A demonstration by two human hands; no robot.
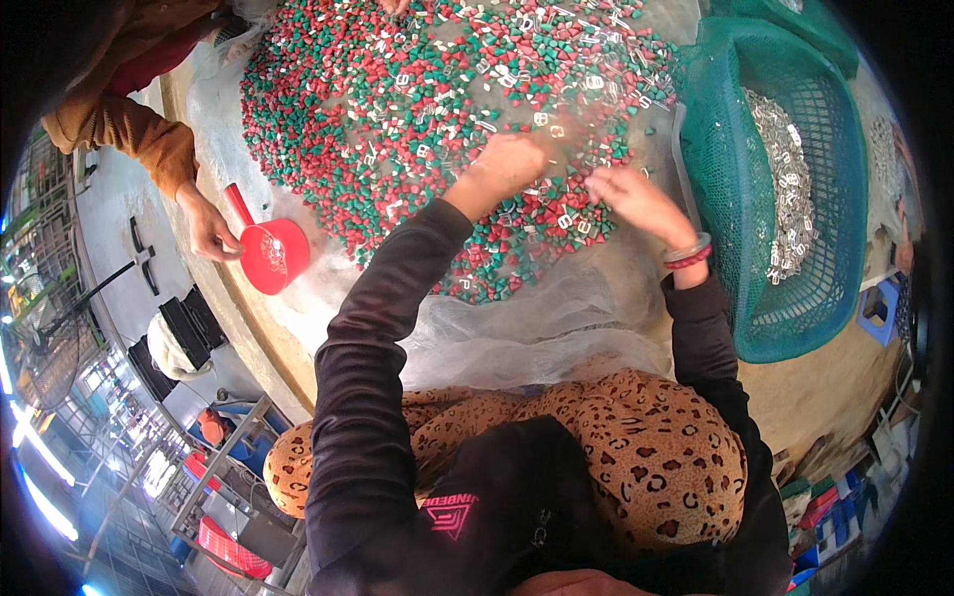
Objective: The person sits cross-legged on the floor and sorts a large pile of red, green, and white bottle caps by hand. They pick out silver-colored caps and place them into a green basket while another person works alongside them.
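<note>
A wide spread of small red, green and white cone-like pieces (348, 159) covers the sheet before me, mixed with pale, slot-holed buckles (593, 82). Over its near middle, my left hand (509, 162) is curled closed, back of the hand up; whatever the fingers hold is hidden. My right hand (638, 204), with a red bracelet at the wrist, is over the right part of the pieces, its fingertips bent together and slightly blurred. I cannot make out anything between them. A few buckles lie near both hands, among them a pale one (565, 222) below the right fingertips.
At the right stands a green mesh-lined basket (740, 298) holding many pale buckles (792, 189). Another person's hand (211, 230) touches a red long-handled scoop (276, 258) at the left. Thin translucent netting (517, 333) is bunched before my lap. A blue stool (876, 308) is beyond the basket.
</note>
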